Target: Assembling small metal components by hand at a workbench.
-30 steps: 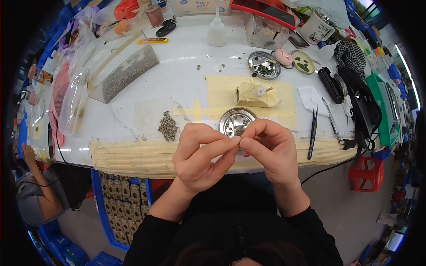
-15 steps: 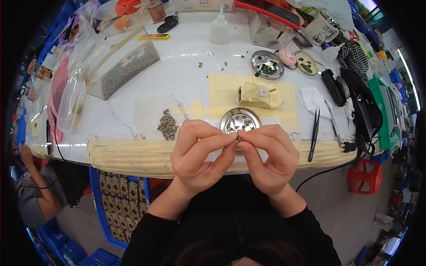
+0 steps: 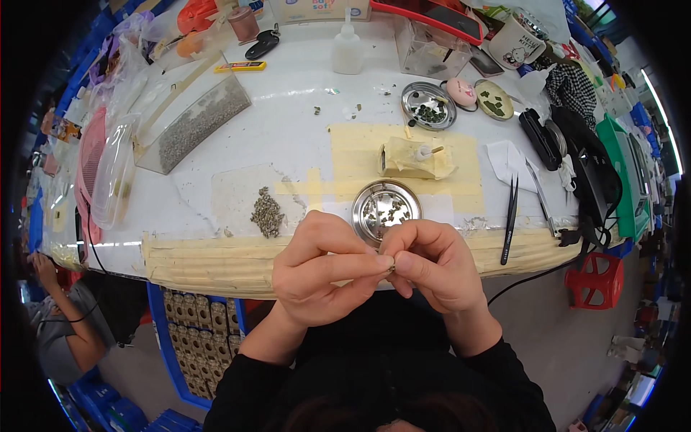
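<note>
My left hand (image 3: 327, 270) and my right hand (image 3: 435, 266) meet at the table's front edge, fingertips pinched together. Between them is a tiny metallic-looking part (image 3: 391, 268), mostly covered by the fingers, so its kind does not show. Just beyond the hands stands a round steel dish (image 3: 358, 229) with several small pieces scattered in it. To the left of it lies a heap of small grey-brown parts (image 3: 267, 214) on a clear sheet. Behind the dish is a small block wrapped in yellowish tape (image 3: 414, 160).
Black tweezers (image 3: 510, 219) and a silver pair (image 3: 541, 198) lie at the right. A clear box of grey granules (image 3: 205, 122) stands at the left, a white squeeze bottle (image 3: 348, 52) at the back. Below the table edge is a blue crate (image 3: 173, 360); another person's arm (image 3: 72, 317) shows far left.
Both hands have drawn nearer to my body, uncovering more of the steel dish. My right fingers have curled more, and the tiny part stays pinched between the hands.
</note>
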`<state>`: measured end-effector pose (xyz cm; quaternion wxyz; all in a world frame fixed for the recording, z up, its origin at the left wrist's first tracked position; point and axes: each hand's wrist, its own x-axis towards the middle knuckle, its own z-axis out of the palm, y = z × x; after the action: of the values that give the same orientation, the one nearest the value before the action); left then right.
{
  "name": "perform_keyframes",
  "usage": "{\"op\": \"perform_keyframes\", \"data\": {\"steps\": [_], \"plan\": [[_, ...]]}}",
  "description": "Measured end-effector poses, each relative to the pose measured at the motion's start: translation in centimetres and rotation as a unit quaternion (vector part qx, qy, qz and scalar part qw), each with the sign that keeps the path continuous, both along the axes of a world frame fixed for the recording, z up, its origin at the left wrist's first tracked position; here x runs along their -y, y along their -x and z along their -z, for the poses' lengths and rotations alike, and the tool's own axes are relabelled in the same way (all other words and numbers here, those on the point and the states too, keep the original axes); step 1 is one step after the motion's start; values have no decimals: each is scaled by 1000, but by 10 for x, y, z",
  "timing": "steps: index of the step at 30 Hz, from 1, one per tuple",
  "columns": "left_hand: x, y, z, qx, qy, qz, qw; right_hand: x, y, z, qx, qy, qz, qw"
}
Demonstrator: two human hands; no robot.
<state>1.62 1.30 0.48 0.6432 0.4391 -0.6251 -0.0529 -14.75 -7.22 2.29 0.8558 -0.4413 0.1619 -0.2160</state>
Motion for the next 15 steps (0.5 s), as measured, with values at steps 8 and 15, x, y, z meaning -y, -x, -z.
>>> {"op": "perform_keyframes", "data": {"steps": [8, 15], "plan": [[0, 4, 0, 27, -14, -58, 998, -2, 1, -2, -23, 142, 68, 987], [2, 5, 0, 38, -27, -33, 998, 4, 7, -5, -48, 204, 61, 976]]}}
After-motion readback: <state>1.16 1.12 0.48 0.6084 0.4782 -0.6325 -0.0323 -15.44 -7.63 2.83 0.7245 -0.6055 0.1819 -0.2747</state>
